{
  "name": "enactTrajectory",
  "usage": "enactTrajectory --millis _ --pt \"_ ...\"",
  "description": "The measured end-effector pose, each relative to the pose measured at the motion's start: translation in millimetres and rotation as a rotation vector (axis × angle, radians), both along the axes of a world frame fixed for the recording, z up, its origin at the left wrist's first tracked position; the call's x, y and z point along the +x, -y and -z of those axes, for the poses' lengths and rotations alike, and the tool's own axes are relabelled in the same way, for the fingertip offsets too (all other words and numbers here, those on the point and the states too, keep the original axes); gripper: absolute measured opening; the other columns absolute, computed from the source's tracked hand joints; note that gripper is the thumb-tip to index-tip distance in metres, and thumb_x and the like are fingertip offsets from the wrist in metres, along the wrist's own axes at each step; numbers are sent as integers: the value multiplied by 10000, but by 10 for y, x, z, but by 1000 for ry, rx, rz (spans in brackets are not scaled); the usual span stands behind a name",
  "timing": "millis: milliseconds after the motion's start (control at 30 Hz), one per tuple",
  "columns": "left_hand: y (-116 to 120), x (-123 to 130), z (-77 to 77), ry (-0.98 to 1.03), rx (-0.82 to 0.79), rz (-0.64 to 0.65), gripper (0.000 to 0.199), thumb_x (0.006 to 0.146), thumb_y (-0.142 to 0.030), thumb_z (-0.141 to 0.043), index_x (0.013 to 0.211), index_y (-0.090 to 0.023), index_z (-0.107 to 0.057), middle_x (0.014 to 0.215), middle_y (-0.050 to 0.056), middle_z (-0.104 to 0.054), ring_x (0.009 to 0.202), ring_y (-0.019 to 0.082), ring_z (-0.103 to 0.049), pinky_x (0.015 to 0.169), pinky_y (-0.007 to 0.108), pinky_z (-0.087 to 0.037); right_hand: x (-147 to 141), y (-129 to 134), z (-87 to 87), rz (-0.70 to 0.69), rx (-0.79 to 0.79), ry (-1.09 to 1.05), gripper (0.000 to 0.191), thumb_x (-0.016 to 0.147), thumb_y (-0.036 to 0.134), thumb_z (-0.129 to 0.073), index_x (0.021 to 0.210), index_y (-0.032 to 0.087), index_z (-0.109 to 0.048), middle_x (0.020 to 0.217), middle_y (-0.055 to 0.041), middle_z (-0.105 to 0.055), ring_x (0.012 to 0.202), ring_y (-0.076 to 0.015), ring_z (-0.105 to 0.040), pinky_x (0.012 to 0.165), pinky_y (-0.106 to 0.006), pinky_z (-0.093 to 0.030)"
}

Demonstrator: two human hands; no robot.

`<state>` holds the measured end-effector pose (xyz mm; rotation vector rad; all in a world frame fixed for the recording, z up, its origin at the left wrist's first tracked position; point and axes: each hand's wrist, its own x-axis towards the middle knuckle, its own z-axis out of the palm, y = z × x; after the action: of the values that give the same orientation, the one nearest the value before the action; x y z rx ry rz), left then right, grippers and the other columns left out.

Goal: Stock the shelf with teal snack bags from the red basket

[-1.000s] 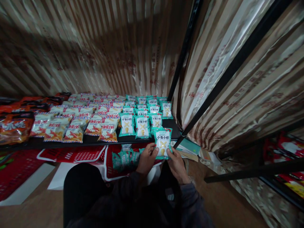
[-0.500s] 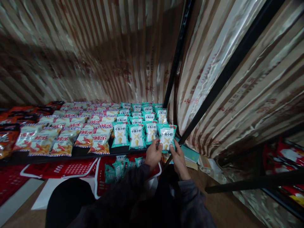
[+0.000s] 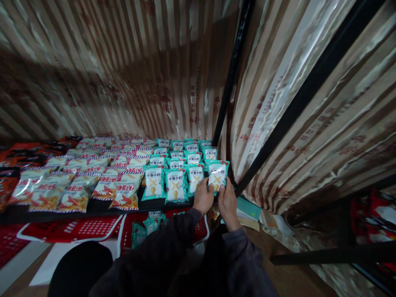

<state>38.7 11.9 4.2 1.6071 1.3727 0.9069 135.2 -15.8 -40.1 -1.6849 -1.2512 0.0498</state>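
A teal and white snack bag [image 3: 217, 175] is upright between my two hands at the front right corner of the black shelf [image 3: 102, 206]. My left hand [image 3: 204, 197] grips its lower left side, and my right hand [image 3: 228, 204] its lower right side. Rows of matching teal bags [image 3: 175, 185] stand to the left of and behind it. Farther left are white, red and orange snack bags [image 3: 74, 192], several rows deep.
Dark orange bags [image 3: 8, 181] fill the shelf's far left. Below the shelf, red baskets [image 3: 74, 229] hold more teal bags [image 3: 151, 225]. A black diagonal post [image 3: 266, 144] rises at the right, before striped curtains [image 3: 123, 74]. Red packages [image 3: 374, 214] are at far right.
Both hands have moved slightly forward with the teal bag, closer in beside the front row. The view has shifted a little, so the shelf and baskets sit lower.
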Motion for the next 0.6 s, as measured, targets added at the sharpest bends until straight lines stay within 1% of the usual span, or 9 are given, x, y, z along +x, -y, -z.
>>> enactTrajectory --millis 133,267,333,467,600 --pt "-37 29 -13 -39 17 -10 437 876 -201 -464 1294 -84 -507 1332 169 -566 1241 239 -532 1069 371 -397 -4 -127 54 24 22 -21 532 941 369 -248 1377 106 -402 1316 -205 -536 1247 -283 -486 1020 -488 -394" --pt "-55 82 -35 -69 21 11 548 869 -196 -475 1387 -33 -397 1356 205 -538 1257 254 -519 1089 372 -371 -4 -229 71 47 72 -70 537 925 335 -270 1408 117 -354 1408 -192 -460 1320 -274 -417 1050 -480 -369" --pt "-60 120 -54 -86 19 23 589 867 -218 -491 1410 -28 -362 1373 216 -519 1277 266 -500 1101 378 -351 0 -259 70 54 64 -96 565 912 338 -289 1429 111 -318 1436 -196 -429 1336 -281 -401 1060 -487 -356" --pt "-88 201 -71 -74 25 39 641 856 -297 -531 1423 -61 -347 1404 211 -491 1303 276 -473 1096 388 -351 5 -292 43 51 19 -136 624 890 355 -319 1458 103 -259 1467 -206 -390 1330 -300 -404 1056 -492 -352" --pt "-153 270 -69 -36 36 40 670 861 -341 -515 1432 -46 -325 1402 218 -489 1304 280 -470 1093 386 -352 -11 -349 11 87 -14 -131 605 901 353 -275 1459 117 -262 1460 -198 -400 1313 -303 -417 1046 -479 -351"
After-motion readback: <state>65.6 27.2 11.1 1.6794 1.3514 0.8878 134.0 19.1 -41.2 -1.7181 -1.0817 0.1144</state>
